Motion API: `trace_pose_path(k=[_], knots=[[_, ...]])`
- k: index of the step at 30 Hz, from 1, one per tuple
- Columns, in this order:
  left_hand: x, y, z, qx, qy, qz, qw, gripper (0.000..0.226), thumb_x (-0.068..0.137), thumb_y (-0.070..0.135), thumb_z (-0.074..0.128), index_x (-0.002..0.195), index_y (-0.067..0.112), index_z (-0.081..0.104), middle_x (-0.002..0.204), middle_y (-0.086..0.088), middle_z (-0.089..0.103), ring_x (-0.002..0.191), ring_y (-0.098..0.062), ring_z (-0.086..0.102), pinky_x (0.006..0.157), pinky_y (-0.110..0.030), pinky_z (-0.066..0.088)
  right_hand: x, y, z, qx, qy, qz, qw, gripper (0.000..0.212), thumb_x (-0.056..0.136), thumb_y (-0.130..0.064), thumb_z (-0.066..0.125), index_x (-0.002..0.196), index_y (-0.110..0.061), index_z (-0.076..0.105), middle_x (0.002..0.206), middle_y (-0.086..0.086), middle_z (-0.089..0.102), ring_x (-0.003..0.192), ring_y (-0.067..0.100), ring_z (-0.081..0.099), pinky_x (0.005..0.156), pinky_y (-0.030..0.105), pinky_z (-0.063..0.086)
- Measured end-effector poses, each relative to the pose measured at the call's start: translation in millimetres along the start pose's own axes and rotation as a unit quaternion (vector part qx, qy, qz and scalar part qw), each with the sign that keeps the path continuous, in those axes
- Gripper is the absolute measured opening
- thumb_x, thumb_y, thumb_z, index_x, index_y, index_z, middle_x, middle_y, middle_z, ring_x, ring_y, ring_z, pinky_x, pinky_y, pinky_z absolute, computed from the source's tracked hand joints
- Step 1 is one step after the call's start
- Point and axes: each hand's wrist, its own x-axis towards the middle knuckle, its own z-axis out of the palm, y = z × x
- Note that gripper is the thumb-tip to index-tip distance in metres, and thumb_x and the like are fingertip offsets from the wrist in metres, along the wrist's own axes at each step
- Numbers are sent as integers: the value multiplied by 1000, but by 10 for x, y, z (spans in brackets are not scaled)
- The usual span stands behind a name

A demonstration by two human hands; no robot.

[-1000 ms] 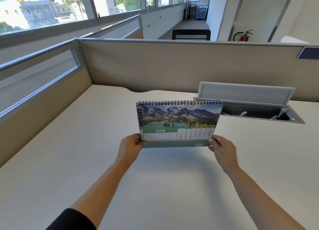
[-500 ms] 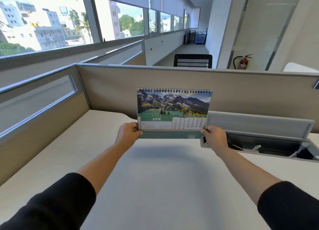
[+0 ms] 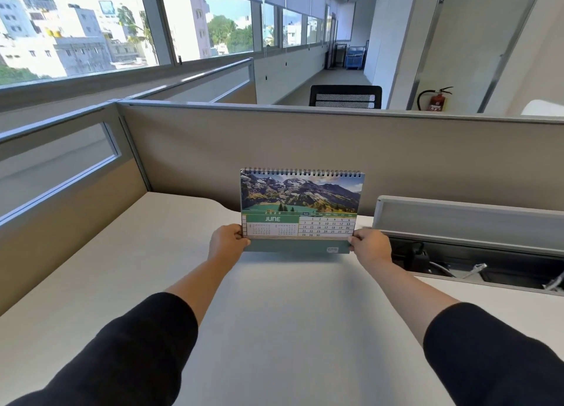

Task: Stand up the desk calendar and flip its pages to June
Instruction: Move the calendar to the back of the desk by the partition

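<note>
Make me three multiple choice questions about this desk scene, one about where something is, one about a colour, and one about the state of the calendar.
1. Where does the open cable tray lie relative to the desk calendar?
A. To its left
B. To its right
C. In front of it, nearer the person

2. What colour is the band behind the word JUNE?
A. Green
B. Red
C. Orange

3. How is the calendar held?
A. By the left hand alone
B. By neither hand
C. By both hands at its lower corners

Answers: 1 B, the tray with its raised lid is set into the desk on the right of the calendar. 2 A, the month name is white on a green band. 3 C, the left hand and the right hand each grip a lower corner, spiral edge up.
</note>
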Motion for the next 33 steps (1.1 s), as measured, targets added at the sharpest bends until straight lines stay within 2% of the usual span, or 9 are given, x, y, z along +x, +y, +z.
trace_pose_path(k=[3,12,18,22,25,29,33], knots=[[-4,-114,49,0,5,-8,1000,17,78,3,64,94,0,66,99,-19,69,85,-35,62,80,-43,56,-7,29,90,-7,-9,7,1000,25,91,-18,50,101,-7,70,105,18,68,96,34,59,72,30,42],[-11,-292,143,18,14,-35,999,19,79,7,65,97,1,67,101,-18,69,87,-34,62,81,-42,55,-1,79,232,6,-9,14,1000,26,91,-17,51,105,-3,68,106,19,70,96,32,63,82,37,52],[-14,-295,171,25,23,-27,999,20,81,9,62,99,2,66,103,-19,68,89,-34,61,82,-42,54,4,100,276,30,3,21,999,27,91,-18,51,107,-3,67,108,19,69,97,34,63,85,42,53],[-16,-314,175,76,-2,-27,997,18,86,15,54,99,5,62,106,-16,67,93,-32,59,78,-37,50,-6,118,307,5,-36,42,998,33,95,-28,43,112,-7,61,116,16,65,103,31,60,82,38,50],[-6,-319,191,128,-33,-20,991,21,90,17,47,106,8,57,114,-14,64,99,-32,57,78,-34,46,-8,131,322,-41,-57,28,997,36,97,-32,34,116,-10,55,122,14,60,108,32,54,75,33,38],[23,-337,189,135,-64,-14,989,27,91,18,43,115,9,53,122,-14,60,106,-32,54,81,-34,43,12,162,345,-67,-100,1,993,39,97,-34,27,120,-10,48,128,14,56,113,33,51,88,40,44],[45,-363,190,124,-78,-15,989,30,92,18,42,118,8,51,124,-15,58,108,-31,53,84,-34,43,68,161,329,-106,-119,-13,987,42,97,-35,24,123,-11,46,130,13,56,114,33,52,82,36,40]])
